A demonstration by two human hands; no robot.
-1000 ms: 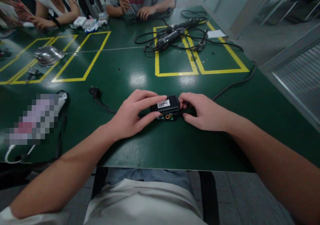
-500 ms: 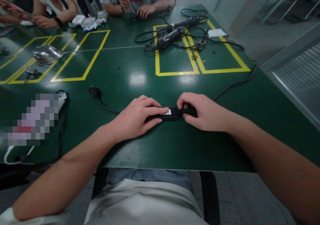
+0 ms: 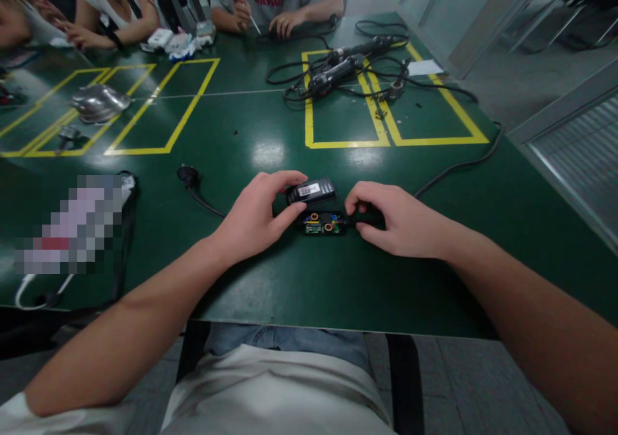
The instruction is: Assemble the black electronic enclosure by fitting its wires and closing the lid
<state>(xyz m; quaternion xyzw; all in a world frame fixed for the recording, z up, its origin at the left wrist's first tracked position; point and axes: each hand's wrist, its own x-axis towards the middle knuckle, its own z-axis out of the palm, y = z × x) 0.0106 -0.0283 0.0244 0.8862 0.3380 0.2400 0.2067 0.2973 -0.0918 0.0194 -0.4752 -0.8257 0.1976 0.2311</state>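
My left hand [image 3: 263,213] grips a black plastic cover [image 3: 311,190] with a white label, between thumb and fingers. It is lifted off and tilted just behind an opened power adapter [image 3: 323,224], whose circuit board with copper coils lies exposed on the green table. My right hand [image 3: 386,216] is curled around the black cable at the adapter's right end, thumb and index finger on either side of it. Left of the adapter, a cord runs out from under my left hand to a black plug [image 3: 187,175]. Another length of cable [image 3: 458,163] runs off behind my right hand.
Black handheld tools [image 3: 335,74] with tangled cables lie at the back right, by yellow tape outlines. A shiny metal part [image 3: 99,103] sits at the back left, a blurred-out object [image 3: 72,226] at the near left. Across the table, a person in grey [image 3: 277,4] holds a thin tool.
My left hand has raised the labelled cover off the adapter and moved it slightly back, baring the circuit board. The right hand has stayed at the cable end.
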